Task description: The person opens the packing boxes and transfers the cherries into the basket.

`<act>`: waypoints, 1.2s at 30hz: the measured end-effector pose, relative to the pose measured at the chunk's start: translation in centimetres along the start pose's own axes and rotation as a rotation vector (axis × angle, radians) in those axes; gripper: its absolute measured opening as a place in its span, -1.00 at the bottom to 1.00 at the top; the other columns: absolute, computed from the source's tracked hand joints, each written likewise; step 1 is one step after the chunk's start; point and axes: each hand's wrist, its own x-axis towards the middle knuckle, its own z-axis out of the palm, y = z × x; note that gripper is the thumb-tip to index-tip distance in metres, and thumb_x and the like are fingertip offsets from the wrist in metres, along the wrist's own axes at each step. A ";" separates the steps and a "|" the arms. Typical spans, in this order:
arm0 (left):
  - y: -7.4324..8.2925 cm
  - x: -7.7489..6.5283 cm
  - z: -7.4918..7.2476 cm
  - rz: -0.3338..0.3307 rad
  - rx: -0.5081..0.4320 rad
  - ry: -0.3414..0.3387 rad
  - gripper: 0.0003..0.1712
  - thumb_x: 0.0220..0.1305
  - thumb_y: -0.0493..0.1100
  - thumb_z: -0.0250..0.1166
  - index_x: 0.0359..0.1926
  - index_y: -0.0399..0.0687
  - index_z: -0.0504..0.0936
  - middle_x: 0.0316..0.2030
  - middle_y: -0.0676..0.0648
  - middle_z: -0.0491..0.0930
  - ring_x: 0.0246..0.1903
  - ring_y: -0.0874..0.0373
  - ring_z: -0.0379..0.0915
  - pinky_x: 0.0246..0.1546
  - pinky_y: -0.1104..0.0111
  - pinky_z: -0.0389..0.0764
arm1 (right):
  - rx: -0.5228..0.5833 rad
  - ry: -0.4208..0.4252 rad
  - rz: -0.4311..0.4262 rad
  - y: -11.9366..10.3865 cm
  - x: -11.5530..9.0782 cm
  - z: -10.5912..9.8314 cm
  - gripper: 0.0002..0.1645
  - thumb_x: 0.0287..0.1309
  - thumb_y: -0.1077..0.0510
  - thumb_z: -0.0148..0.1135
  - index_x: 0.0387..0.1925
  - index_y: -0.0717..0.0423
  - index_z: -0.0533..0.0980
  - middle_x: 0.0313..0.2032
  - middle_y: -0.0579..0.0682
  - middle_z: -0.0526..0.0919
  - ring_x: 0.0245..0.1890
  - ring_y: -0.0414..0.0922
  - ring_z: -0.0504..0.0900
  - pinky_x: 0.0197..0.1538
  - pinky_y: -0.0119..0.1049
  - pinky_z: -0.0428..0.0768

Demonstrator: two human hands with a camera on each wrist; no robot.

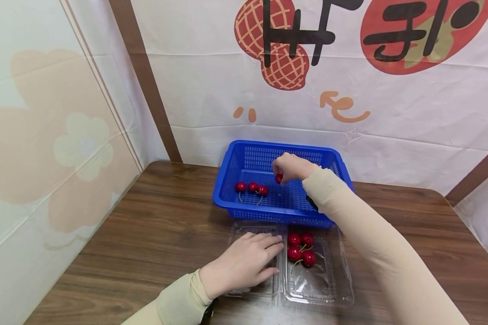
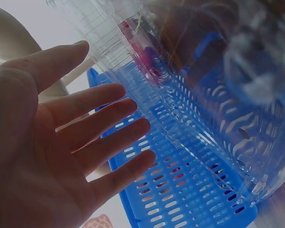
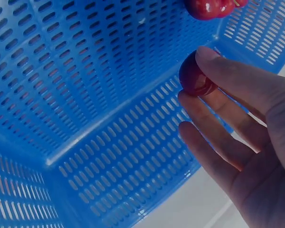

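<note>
Head view: the right hand (image 1: 293,167) hangs over the blue rectangular plastic basket (image 1: 244,214); the left hand (image 1: 246,257) rests on the clear plastic container (image 1: 315,284) before the basket. Left wrist: fingers (image 2: 104,117) spread. Right wrist: fingers pinch a round red cherry (image 3: 192,76) over the basket.

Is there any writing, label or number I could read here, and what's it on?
Wall cloth, over the peanut drawing: large black strokes like lettering, cut off at the top; unreadable.
Wall cloth, on the red oval: similar strokes, also cut off; unreadable.
Basket, clear box, cherries: no writing visible.
</note>
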 end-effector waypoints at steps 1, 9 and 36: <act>0.0 0.0 0.0 0.000 0.000 -0.001 -0.43 0.19 0.19 0.12 0.11 -0.02 0.53 0.15 -0.03 0.49 0.12 0.07 0.37 -0.04 0.08 0.52 | 0.002 -0.003 0.001 0.0 0.1 0.1 -0.67 -0.20 0.26 0.43 -0.27 0.16 0.60 -0.32 0.05 0.63 -0.34 -0.09 0.55 -0.20 -0.20 0.63; 0.0 0.0 -0.1 -0.001 0.003 -0.001 -0.43 0.19 0.19 0.13 0.11 -0.02 0.54 0.14 -0.03 0.49 0.12 0.07 0.37 -0.04 0.10 0.52 | 0.000 -0.021 0.021 0.0 0.5 0.8 -0.66 -0.20 0.26 0.43 -0.25 0.15 0.59 -0.30 0.05 0.62 -0.31 -0.09 0.54 -0.19 -0.20 0.62; -0.1 0.0 -0.1 0.012 -0.001 0.021 -0.44 0.17 0.18 0.16 0.09 -0.04 0.55 0.12 -0.04 0.51 0.09 0.06 0.40 -0.08 0.11 0.54 | -0.017 -0.058 -0.009 -1.1 1.3 2.4 -0.62 -0.23 0.23 0.46 -0.24 0.19 0.61 -0.30 0.06 0.66 -0.38 -0.11 0.56 -0.22 -0.20 0.63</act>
